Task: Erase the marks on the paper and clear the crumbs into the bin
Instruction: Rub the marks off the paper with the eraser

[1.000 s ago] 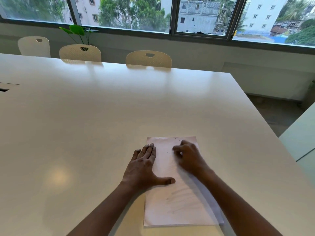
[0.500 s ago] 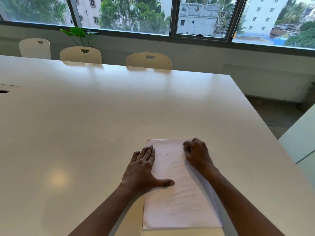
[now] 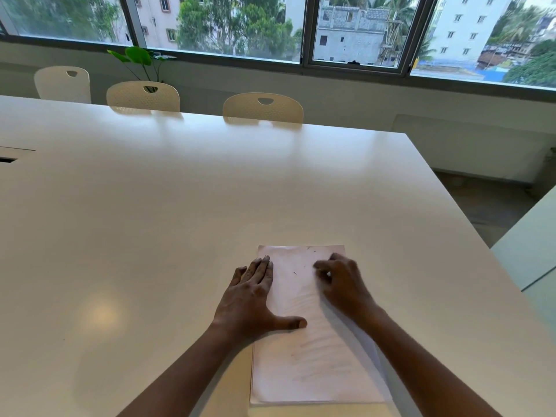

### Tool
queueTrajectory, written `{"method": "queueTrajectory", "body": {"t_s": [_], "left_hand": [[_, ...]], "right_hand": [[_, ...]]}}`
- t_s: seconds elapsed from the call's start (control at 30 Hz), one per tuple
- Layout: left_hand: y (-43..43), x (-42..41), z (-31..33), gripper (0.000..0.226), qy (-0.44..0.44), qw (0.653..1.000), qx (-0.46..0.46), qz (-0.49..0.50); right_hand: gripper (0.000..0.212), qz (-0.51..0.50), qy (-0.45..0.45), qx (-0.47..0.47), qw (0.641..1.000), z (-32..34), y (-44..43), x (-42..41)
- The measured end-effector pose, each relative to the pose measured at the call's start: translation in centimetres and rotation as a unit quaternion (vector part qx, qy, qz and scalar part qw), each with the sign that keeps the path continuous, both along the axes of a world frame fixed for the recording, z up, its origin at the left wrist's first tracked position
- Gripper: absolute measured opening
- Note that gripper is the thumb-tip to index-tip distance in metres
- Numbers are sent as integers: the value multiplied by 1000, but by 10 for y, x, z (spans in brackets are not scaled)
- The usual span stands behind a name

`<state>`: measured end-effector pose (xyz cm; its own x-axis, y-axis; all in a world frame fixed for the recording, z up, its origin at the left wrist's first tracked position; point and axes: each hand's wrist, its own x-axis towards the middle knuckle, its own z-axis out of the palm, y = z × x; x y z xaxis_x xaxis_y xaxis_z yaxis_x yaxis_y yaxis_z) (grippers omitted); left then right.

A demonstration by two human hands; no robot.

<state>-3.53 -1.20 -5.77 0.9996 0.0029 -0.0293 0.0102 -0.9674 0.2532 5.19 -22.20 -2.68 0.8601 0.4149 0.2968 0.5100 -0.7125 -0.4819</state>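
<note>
Head view: white paper [image 3: 316,368] lay flat on the white tabletop [image 3: 180,221], near the person's edge and right of centre, long side running away from the camera. Looked like a thin stack, with a lower sheet edge showing along the right side.

Left hand [image 3: 246,299] was palm down on the paper's left edge. Its fingers [image 3: 261,269] were straight and together, half on the paper and half on the tabletop, with the thumb spread out across the sheet.

Right hand [image 3: 346,285] was on the paper's upper right part and slightly blurred. Its fingers [image 3: 323,266] were curled in, tips down at the sheet. Couldn't tell if they pinched anything; the tips hid it.

Faint grey marks [image 3: 325,347] ran across the lower half of the paper. A few small dark specks [image 3: 294,272] sat near the top, between the two hands.

Three cream chairs [image 3: 263,107] stood at the tabletop's far side. A green plant [image 3: 140,57] stood behind them under the window [image 3: 240,22]. The corner of a second table [image 3: 535,251] showed at right.
</note>
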Motion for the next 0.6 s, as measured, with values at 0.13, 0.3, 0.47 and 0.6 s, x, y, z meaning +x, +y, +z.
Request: {"method": "queueTrajectory", "body": {"t_s": [0.13, 0.3, 0.47, 0.6], "left_hand": [[0, 0, 0, 154, -2, 1000, 5, -5], [0, -1, -1, 154, -8, 1000, 1, -1], [-1, 0, 0, 152, -6, 1000, 6, -2], [-1, -1, 0, 154, -6, 1000, 1, 1]], "right_hand": [[18, 53, 14, -6, 998, 0, -3, -5], [17, -51, -15, 3, 999, 0, -8, 10], [17, 86, 20, -7, 996, -1, 11, -26], [16, -67, 6, -5, 998, 0, -12, 7]]}}
